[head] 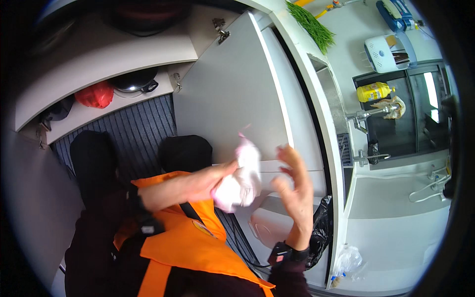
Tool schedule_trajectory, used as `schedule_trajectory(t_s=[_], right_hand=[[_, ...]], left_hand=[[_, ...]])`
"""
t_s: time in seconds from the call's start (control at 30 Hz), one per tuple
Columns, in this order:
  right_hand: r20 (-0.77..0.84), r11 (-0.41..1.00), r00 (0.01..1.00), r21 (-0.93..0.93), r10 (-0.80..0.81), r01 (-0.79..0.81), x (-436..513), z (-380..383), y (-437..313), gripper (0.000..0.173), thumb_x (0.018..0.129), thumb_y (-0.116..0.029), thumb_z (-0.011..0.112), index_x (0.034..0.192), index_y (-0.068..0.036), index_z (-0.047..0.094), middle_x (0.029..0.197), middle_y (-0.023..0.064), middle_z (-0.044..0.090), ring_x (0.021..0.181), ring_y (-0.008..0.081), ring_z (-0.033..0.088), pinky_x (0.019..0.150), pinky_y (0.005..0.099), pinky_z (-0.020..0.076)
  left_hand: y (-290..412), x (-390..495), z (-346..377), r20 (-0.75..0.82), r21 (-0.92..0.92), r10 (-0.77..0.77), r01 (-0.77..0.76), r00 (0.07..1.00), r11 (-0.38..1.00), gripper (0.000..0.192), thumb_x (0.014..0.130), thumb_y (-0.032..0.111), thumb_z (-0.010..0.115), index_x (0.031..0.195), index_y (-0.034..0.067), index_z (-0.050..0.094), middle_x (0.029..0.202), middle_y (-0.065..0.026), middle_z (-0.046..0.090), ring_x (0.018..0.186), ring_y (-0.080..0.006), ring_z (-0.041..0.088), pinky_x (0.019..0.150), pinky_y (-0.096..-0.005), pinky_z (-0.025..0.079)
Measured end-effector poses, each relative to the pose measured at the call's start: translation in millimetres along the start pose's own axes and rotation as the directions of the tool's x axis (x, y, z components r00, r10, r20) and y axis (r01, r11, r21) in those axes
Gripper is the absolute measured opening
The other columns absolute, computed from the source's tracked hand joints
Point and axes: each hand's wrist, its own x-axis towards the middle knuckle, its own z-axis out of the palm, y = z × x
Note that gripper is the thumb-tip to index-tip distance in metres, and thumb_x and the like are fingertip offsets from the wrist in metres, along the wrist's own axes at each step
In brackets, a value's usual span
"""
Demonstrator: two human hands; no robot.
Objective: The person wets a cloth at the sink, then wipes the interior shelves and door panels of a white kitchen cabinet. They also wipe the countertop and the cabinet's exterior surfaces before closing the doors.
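Note:
My left hand (213,180) grips a crumpled white bundle with pink edges (246,178), probably cloth, blurred by motion. Some of its fingers are hidden behind the bundle. To the right of it, my right hand (298,185) is raised with fingers apart and holds nothing. Behind both hands stands an open grey cabinet door (230,89). The cabinet's lower shelf (130,95) carries a dark pan with a lid (135,83), a red plastic bag (95,95) and a dark item (59,109).
A white bin (267,219) and a black plastic bag (321,230) are below my right hand. Along the right runs a counter edge (319,122) with a sink, a faucet (360,118), a yellow bottle (374,92) and green leafy stalks (311,28). My knees are close to the lower shelf.

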Motion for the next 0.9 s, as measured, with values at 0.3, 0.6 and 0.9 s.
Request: schedule_trajectory(t_s=[0.3, 0.6, 0.9], right_hand=[[-0.454, 0.825, 0.827, 0.565, 0.332, -0.021, 58.0, 29.9, 66.6, 0.034, 0.1, -0.024, 0.043, 0.124, -0.002, 0.055, 0.113, 0.0067, 0.059, 0.095, 0.0124, 0.055, 0.083, 0.0276, 0.0445], [-0.507, 0.733, 0.799, 0.668, 0.323, 0.127, 58.6, 46.3, 71.0, 0.038, 0.097, -0.026, 0.045, 0.121, 0.002, 0.052, 0.118, 0.0117, 0.055, 0.108, 0.0193, 0.055, 0.093, 0.0328, 0.0425], [-0.503, 0.75, 0.781, 0.658, 0.371, 0.067, 53.2, 52.0, 61.5, 0.035, 0.098, -0.023, 0.041, 0.123, 0.0, 0.051, 0.12, 0.0102, 0.053, 0.108, 0.0175, 0.053, 0.092, 0.0323, 0.0431]], left_hand=[[27.2, 44.0, 2.9, 0.084, 0.961, 0.703, -0.245, 0.707, 0.132, 0.021, 0.093, 0.012, 0.051, 0.108, 0.001, 0.06, 0.113, -0.0107, 0.059, 0.093, -0.0218, 0.06, 0.078, -0.0328, 0.048], [-42.5, 110.5, -10.9, 0.501, 0.864, 0.625, -0.302, 0.598, -0.404, 0.035, 0.085, 0.01, 0.052, 0.117, -0.001, 0.053, 0.126, -0.0306, 0.045, 0.118, -0.0485, 0.04, 0.101, -0.0525, 0.031], [-5.3, 134.8, 14.2, 0.563, 0.814, 0.737, -0.097, 0.374, -0.572, 0.049, 0.083, 0.005, 0.049, 0.131, 0.002, 0.046, 0.123, -0.0197, 0.047, 0.103, -0.0377, 0.044, 0.088, -0.0483, 0.034]])
